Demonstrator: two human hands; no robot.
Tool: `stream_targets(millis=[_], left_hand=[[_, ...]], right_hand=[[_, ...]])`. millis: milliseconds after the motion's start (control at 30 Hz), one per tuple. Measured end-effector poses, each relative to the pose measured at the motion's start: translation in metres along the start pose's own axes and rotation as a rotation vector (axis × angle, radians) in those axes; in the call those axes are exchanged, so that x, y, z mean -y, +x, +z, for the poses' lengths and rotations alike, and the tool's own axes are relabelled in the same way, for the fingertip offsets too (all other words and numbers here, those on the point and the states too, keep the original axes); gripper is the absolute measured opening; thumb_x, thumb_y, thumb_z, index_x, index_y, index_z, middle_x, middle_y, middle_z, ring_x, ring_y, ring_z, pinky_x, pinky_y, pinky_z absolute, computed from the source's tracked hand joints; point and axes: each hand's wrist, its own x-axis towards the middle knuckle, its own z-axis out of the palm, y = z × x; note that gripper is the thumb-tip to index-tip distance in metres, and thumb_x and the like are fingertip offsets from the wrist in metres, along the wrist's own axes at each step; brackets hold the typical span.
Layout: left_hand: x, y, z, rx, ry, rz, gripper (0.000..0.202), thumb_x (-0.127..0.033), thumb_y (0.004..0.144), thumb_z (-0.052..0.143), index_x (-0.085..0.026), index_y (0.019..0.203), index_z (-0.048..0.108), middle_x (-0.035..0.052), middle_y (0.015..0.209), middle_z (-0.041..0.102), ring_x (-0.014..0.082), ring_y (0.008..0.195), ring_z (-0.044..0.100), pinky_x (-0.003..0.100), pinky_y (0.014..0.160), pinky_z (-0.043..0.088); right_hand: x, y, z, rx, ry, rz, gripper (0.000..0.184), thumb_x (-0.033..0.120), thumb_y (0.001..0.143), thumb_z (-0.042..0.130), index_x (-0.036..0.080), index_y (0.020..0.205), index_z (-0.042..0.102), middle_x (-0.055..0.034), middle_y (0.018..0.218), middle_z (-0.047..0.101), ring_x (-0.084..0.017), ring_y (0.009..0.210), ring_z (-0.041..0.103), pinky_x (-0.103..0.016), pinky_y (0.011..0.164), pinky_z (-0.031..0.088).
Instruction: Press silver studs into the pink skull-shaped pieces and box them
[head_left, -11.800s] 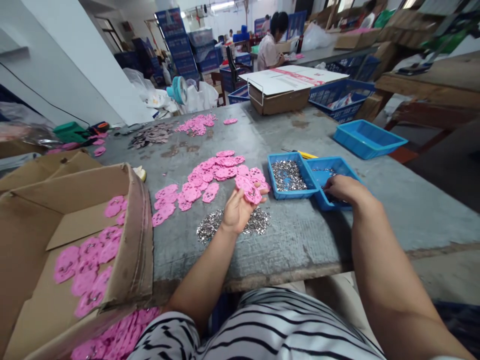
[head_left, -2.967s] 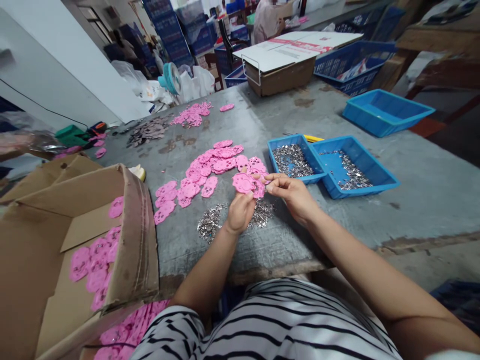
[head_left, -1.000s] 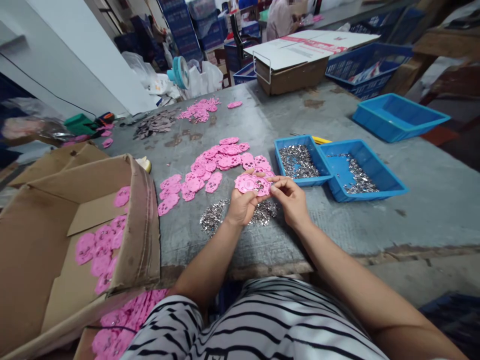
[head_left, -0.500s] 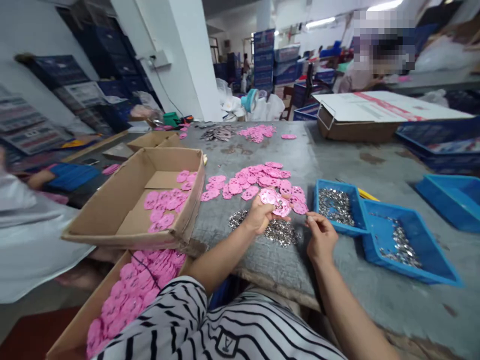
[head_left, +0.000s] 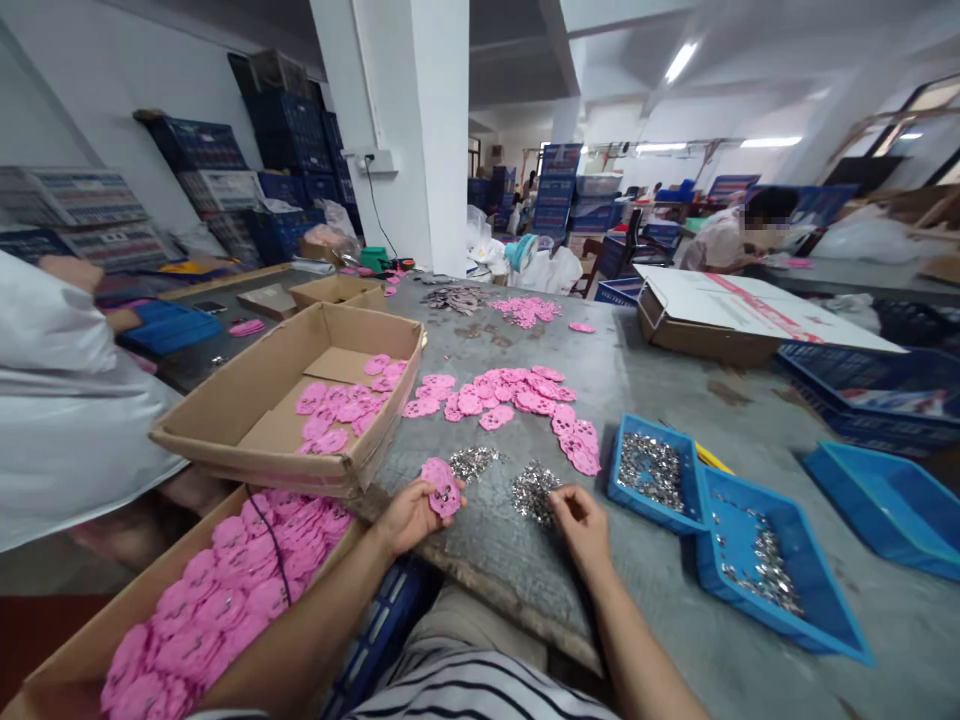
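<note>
My left hand (head_left: 409, 518) is closed on a pink patch (head_left: 441, 486), a flat scalloped piece with holes and small metal bits on its face. It holds the patch just above the table's front edge, beside a small heap of shiny metal pieces (head_left: 472, 462). Thumb and fingertips pinched, my right hand (head_left: 585, 530) touches the edge of a second metal heap (head_left: 534, 492). Whatever lies between its fingertips is too small to make out. Behind both hands, pink patches (head_left: 517, 388) are spread over the grey table (head_left: 480, 545).
On the right stand two blue trays (head_left: 780, 620) of metal pieces and another blue tray (head_left: 885, 510). To the left, a cardboard box (head_left: 247, 440) with pink patches sits above a fuller box (head_left: 217, 610). A person in pale clothing (head_left: 67, 400) is at far left.
My left hand has moved left and nearer the table edge with the pink patch. My right hand has come from beside the blue tray to the metal heap. The view has shifted.
</note>
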Motion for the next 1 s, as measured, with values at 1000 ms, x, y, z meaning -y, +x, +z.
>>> stream_targets(millis=[1000], left_hand=[[0.001, 0.026, -0.006, 0.197, -0.058, -0.135, 0.039, -0.019, 0.067, 0.065, -0.011, 0.105, 0.061, 0.0192, 0.101, 0.071, 0.0295, 0.082, 0.072, 0.038, 0.066, 0.054]], right_hand=[[0.002, 0.006, -0.011, 0.745, -0.126, 0.225, 0.053, 0.074, 0.057, 0.070, 0.021, 0.055, 0.066, -0.0034, 0.050, 0.061, -0.016, 0.046, 0.055, -0.025, 0.045, 0.046]])
